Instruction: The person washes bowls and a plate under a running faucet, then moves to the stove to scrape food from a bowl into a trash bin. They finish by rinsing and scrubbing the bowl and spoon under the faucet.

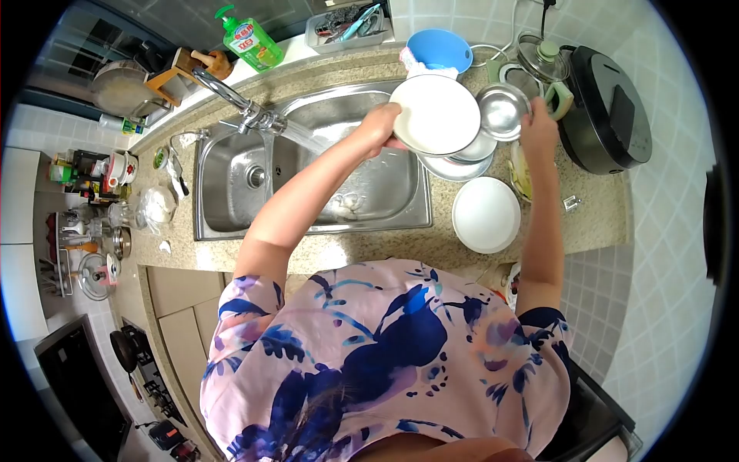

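My left hand [377, 128] is closed on the edge of a white enamel bowl [436, 114] with a dark rim, held over the right end of the sink. My right hand [541, 127] grips the right rim of a small stainless steel bowl [503, 112], close beside the white one. Beneath the two bowls lie stacked plates [462, 169], partly covered. Nearer to me, a white plate [486, 215] sits on the counter. Water runs from the faucet [262, 119] into the double steel sink [362, 225], where a pale cloth-like lump [346, 204] lies at the bottom.
Behind the bowls stands a blue basin [439, 50]. To the right are a glass-lidded pot [543, 58] and a dark rice cooker [604, 112]. A green soap bottle [252, 44] and a bin of scrubbers [348, 27] stand on the back ledge. Left of the sink lies a plastic bag [157, 206].
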Tool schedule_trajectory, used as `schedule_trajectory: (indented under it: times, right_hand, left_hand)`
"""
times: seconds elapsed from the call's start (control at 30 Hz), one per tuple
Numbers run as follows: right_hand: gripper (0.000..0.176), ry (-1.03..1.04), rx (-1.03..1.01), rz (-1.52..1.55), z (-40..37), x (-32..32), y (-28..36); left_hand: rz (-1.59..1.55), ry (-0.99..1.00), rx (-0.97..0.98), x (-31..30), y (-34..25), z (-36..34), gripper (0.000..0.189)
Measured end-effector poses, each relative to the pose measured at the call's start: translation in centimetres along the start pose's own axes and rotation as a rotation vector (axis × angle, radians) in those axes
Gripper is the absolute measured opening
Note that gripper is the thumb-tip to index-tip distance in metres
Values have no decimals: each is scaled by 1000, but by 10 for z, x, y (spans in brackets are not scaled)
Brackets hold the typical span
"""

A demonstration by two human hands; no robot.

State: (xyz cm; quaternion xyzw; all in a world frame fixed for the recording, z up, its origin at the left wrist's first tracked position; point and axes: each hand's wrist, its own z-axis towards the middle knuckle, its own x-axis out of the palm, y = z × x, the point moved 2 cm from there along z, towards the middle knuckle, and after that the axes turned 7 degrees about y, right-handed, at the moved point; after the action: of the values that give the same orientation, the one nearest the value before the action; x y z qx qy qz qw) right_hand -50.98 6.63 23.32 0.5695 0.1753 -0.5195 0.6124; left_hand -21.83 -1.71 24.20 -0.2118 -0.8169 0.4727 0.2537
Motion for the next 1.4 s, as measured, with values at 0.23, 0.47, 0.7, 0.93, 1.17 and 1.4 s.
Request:
schedule_trajectory:
  times: [0.23,0.47,0.7,0.93,1.17,1.4]
  right_hand:
    - [12,-184,81,-42,-3,-69,-9]
    - [15,44,-25,161,-6,-22,-5]
    - [19,232,-90,91,3,32,-26]
    - [18,325,-48,-67,18,39,-24]
    - [42,283,31,-330,9,15,11]
    - [32,281,-208,155,-27,21,84]
  left_hand:
    - [389,35,43,26,7,68,41]
    - [806,-5,106,44,13,81,38]
    - [956,-208,135,46,33,92,44]
    - [536,-230,333,15,54,54,33]
    - [277,-468,132,-83,125,-69,28]
    - [625,-1051,185,-173,184,-209,31]
